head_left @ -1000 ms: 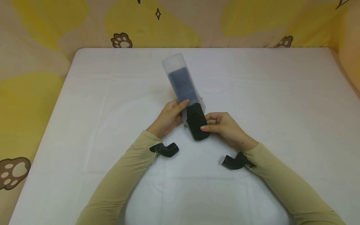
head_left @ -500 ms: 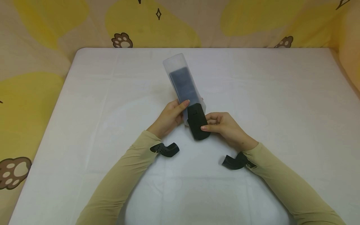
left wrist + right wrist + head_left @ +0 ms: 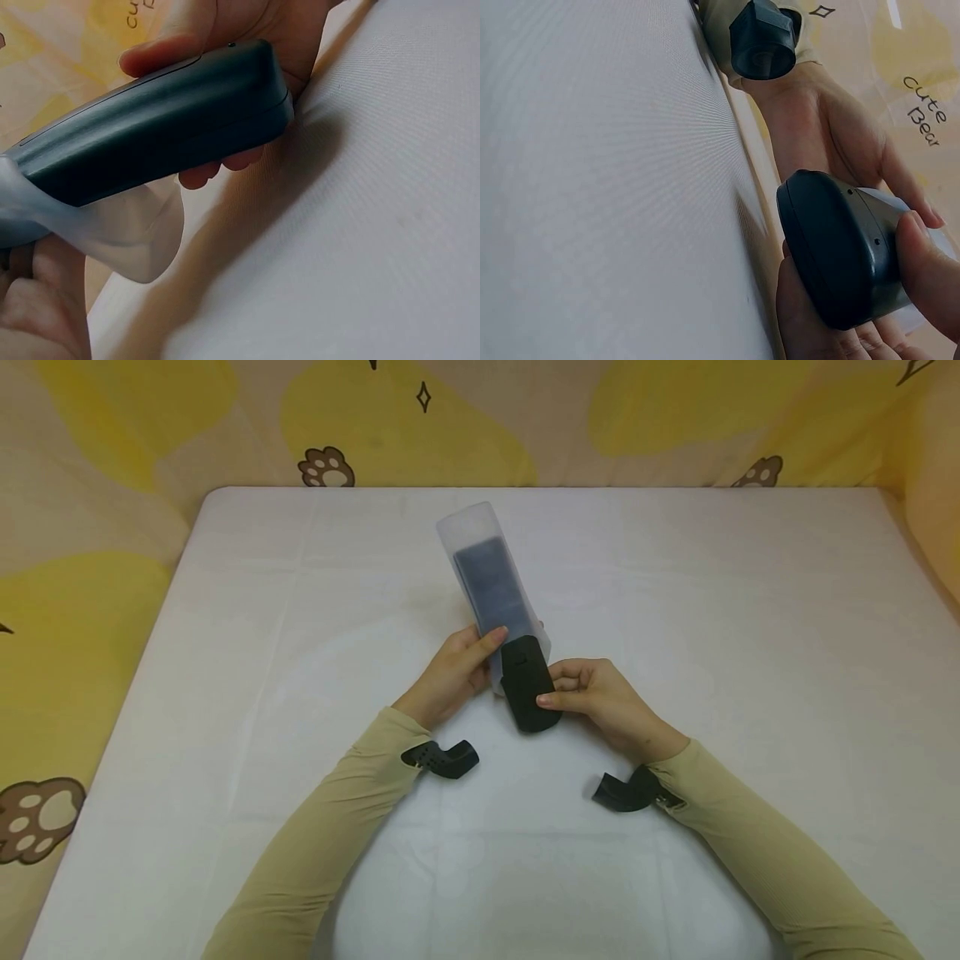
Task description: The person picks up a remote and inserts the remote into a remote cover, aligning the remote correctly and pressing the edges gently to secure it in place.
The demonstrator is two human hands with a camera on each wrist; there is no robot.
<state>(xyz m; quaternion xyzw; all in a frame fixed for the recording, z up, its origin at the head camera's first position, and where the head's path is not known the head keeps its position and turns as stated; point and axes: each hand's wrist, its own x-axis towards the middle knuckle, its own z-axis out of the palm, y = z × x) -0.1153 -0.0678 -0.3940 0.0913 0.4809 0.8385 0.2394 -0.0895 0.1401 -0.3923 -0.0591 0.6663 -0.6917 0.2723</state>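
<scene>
A long translucent sleeve (image 3: 462,528) slants up and to the left above the white table. A black remote control (image 3: 528,681) lies partly in it; the covered length looks blue-grey through the plastic, and the bare black end points toward me. My left hand (image 3: 448,672) grips the sleeve near its lower end, thumb on top. My right hand (image 3: 606,703) pinches the remote's bare end between thumb and fingers. The left wrist view shows the black body (image 3: 172,124) entering the sleeve's soft lip (image 3: 139,240). The remote's underside is hidden in the head view.
The white-covered table (image 3: 750,610) spreads around both hands. Behind it hangs a yellow patterned cloth (image 3: 480,427). Black camera mounts stick out from both wrists, the left mount (image 3: 448,760) and the right mount (image 3: 626,792).
Both hands keep their hold. The sleeve and remote sit very slightly farther right in the head view, and the background has shifted a little too.
</scene>
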